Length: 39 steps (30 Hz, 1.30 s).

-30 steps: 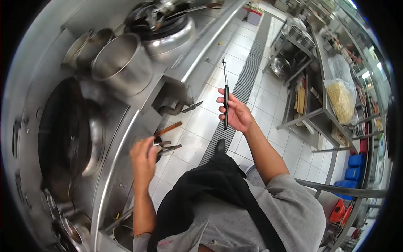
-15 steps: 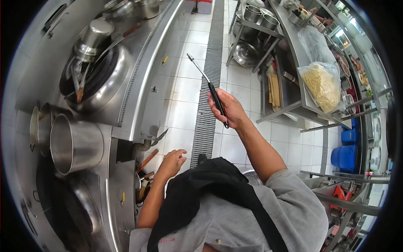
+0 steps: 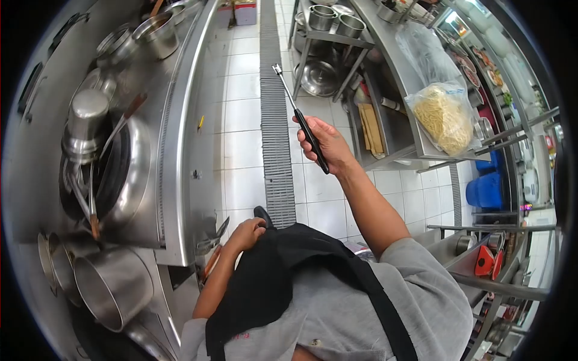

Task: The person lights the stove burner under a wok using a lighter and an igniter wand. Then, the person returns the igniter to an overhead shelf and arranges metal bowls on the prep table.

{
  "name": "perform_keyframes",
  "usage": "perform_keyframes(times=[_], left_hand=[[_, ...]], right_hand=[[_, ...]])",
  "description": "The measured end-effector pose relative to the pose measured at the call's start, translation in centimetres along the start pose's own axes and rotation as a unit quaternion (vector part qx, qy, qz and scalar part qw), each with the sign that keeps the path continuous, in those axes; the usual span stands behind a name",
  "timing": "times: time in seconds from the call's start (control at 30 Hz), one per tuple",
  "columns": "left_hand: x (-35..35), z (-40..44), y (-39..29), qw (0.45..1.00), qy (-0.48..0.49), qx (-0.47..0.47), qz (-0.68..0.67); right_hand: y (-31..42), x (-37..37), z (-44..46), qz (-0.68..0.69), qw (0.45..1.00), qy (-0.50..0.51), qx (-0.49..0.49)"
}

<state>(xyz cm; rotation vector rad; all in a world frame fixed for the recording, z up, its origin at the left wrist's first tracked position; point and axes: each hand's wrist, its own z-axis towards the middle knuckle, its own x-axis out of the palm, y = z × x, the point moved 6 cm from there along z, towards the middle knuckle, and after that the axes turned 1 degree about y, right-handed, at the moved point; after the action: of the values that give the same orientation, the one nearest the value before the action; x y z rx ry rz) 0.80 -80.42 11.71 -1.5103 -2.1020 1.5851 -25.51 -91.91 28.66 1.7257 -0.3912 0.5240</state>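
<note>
My right hand [image 3: 324,141] is wrapped round the black handle of a long-necked lighter [image 3: 310,142], held up over the floor in front of me. Its thin metal stem points forward and slightly left, ending in a small slotted tip. Low on the left, my left hand [image 3: 245,234] hangs beside my black apron [image 3: 265,274]. Those fingers are loosely curled together, and nothing shows in them.
On the left runs a steel stove with a wok [image 3: 135,162] bearing ladles and a pot, and a large steel pot [image 3: 114,289]. A floor drain grate [image 3: 278,138] runs ahead. At right stands a steel table with a bag of noodles [image 3: 442,117].
The view has shifted, so the stove and table sit further left. My left hand's fingers have curled in closer to the apron. The lighter stays in my right hand.
</note>
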Motion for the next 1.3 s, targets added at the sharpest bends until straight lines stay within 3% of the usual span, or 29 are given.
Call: perform_keyframes(times=[0.13,0.27,0.4,0.47,0.5,0.53,0.6,0.67,0.77,0.87,0.97,1.17,1.27,1.3], left_hand=[[-3.9,5.7,-1.6,0.999,0.003,0.044,0.025],[-6.8,10.8,-1.6,1.000,0.000,0.005,-0.005],[-6.4,16.3,4.4,0.998,0.020,-0.044,0.043],[-5.3,19.0,10.8,0.994,-0.003,-0.013,0.108],[-5.1,19.6,13.3,0.992,0.025,-0.104,0.068],[-4.4,20.2,17.9,0.990,-0.011,-0.126,0.061],[-6.0,18.5,15.4,0.979,-0.016,-0.204,-0.004],[-6.2,19.1,16.6,0.975,0.028,-0.220,0.022],[-6.7,20.8,17.5,0.974,-0.079,-0.211,0.006],[-7.3,24.1,16.1,0.948,-0.082,-0.285,-0.118],[-7.7,30.8,19.9,0.964,-0.042,-0.220,-0.140],[-14.9,44.6,17.9,0.983,-0.047,-0.156,-0.080],[-20.3,49.5,13.0,0.970,0.009,-0.207,-0.124],[-22.4,51.1,12.0,0.986,-0.005,-0.158,-0.041]], right_hand=[[2.3,-1.6,2.1,0.042,0.999,-0.021,-0.005],[4.6,-4.2,4.2,0.058,0.997,-0.027,-0.033],[7.2,-8.6,7.2,0.090,0.993,-0.023,-0.068],[9.0,-10.3,8.6,0.117,0.990,0.009,-0.076],[10.3,-10.9,9.7,0.130,0.987,0.028,-0.085],[11.6,-11.4,10.3,0.152,0.983,0.032,-0.095],[14.1,-11.8,11.1,0.167,0.980,0.019,-0.103],[16.1,-13.7,12.6,0.183,0.976,0.038,-0.112],[17.6,-17.6,15.6,0.197,0.969,0.081,-0.122],[19.8,-19.9,18.6,0.163,0.973,0.051,-0.153],[22.4,-21.2,21.5,0.174,0.972,0.015,-0.158],[26.5,-25.4,28.8,0.172,0.967,0.033,-0.186],[28.5,-27.0,31.8,0.157,0.967,0.005,-0.201],[29.6,-27.5,32.7,0.155,0.966,0.007,-0.209]])
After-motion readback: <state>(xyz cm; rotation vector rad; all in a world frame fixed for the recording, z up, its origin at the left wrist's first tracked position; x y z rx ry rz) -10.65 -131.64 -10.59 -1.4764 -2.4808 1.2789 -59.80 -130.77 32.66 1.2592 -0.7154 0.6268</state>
